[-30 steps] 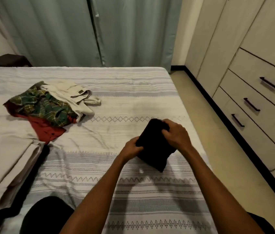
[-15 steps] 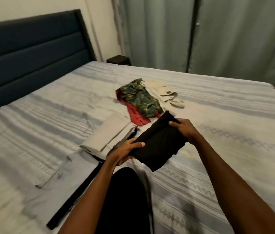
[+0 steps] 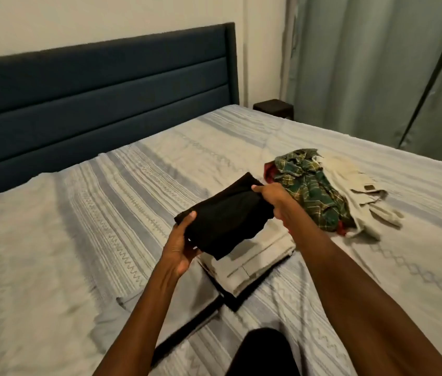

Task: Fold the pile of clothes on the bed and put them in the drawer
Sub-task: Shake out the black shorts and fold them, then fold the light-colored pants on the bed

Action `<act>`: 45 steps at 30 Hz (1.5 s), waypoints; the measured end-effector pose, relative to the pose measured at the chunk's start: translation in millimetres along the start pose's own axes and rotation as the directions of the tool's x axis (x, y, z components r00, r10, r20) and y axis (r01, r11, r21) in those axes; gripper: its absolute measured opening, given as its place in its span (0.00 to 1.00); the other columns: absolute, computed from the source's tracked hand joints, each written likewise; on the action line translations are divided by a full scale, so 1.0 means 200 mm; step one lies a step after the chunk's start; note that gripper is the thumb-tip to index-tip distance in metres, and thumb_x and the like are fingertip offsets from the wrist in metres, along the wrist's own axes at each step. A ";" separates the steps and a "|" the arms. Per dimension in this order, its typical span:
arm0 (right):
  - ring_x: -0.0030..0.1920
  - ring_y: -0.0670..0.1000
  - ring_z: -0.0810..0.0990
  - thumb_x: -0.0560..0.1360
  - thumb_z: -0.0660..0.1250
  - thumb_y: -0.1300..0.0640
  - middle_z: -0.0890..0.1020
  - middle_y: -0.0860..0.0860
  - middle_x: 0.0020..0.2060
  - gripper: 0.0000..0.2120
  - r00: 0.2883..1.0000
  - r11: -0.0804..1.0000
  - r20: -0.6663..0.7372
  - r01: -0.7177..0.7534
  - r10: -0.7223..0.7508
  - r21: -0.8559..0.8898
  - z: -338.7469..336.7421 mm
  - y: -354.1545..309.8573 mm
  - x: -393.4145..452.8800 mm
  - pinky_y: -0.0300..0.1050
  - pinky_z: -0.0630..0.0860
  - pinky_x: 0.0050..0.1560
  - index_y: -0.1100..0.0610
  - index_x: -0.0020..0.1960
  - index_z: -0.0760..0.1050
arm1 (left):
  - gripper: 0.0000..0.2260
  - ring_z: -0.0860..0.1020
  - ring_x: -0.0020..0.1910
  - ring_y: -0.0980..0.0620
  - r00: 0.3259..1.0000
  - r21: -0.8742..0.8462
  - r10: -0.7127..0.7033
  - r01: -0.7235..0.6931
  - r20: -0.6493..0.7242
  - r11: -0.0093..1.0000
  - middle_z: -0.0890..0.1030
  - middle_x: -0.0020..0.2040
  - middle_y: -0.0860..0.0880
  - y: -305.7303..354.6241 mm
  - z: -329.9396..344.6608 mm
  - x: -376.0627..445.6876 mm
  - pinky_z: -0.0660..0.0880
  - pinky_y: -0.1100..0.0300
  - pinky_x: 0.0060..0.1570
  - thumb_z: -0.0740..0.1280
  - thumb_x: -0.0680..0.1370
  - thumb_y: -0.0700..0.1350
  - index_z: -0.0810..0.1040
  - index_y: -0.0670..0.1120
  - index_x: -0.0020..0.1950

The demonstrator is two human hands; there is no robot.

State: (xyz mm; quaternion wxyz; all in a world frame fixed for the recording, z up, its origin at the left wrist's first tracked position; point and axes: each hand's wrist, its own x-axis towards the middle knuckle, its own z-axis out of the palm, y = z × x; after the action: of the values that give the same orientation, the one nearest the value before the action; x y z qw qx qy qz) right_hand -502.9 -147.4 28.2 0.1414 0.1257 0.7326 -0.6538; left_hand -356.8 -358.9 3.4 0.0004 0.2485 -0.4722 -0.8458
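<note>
A folded black garment point(image 3: 228, 218) is held above the bed point(image 3: 78, 213), gripped at both ends: the left hand point(image 3: 180, 245) curls round its near-left edge with the thumb on top, while the right hand point(image 3: 271, 200) pinches its far corner, apparently to keep the folds from slipping open. It hangs directly over a folded beige garment point(image 3: 258, 256) lying on the striped cover, which suggests it is about to join a stack of finished pieces. Just beyond the right hand, an unfolded pile point(image 3: 323, 191) of green plaid, red and cream clothing waits its turn. A dark padded headboard point(image 3: 100, 85) and grey-green curtains point(image 3: 377, 63) stand behind; no drawer is in view.
</note>
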 end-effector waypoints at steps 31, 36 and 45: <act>0.47 0.55 0.81 0.82 0.61 0.52 0.85 0.53 0.48 0.12 0.807 0.759 -0.326 0.215 -0.492 -0.614 -0.58 0.49 0.44 0.47 0.73 0.45 0.54 0.53 0.82 | 0.08 0.79 0.55 0.50 0.760 0.727 0.315 -0.643 0.568 0.240 0.81 0.55 0.50 -0.37 0.65 0.70 0.76 0.53 0.56 0.63 0.81 0.46 0.79 0.47 0.58; 0.61 0.59 0.79 0.81 0.61 0.53 0.80 0.56 0.63 0.16 0.774 0.738 -0.443 0.044 -0.452 -0.674 -1.00 0.60 0.48 0.51 0.75 0.57 0.53 0.67 0.77 | 0.09 0.78 0.55 0.46 0.706 0.696 0.242 -0.705 0.666 0.138 0.81 0.57 0.47 -0.58 1.03 0.69 0.76 0.49 0.55 0.63 0.80 0.47 0.77 0.48 0.59; 0.55 0.58 0.81 0.81 0.60 0.44 0.83 0.54 0.52 0.11 0.906 0.671 -0.366 -0.137 -0.212 -0.729 -1.33 0.80 0.68 0.54 0.79 0.54 0.49 0.54 0.77 | 0.09 0.78 0.55 0.49 0.730 0.729 0.188 -0.679 0.657 0.089 0.80 0.58 0.51 -0.81 1.21 0.76 0.74 0.55 0.52 0.62 0.82 0.48 0.76 0.50 0.60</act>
State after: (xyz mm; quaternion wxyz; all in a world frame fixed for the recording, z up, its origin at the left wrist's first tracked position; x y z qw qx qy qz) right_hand -580.7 135.4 -142.3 0.0048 0.1798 0.9487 -0.2599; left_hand -554.9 -110.9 -86.1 0.0130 -0.1402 -0.9198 -0.3664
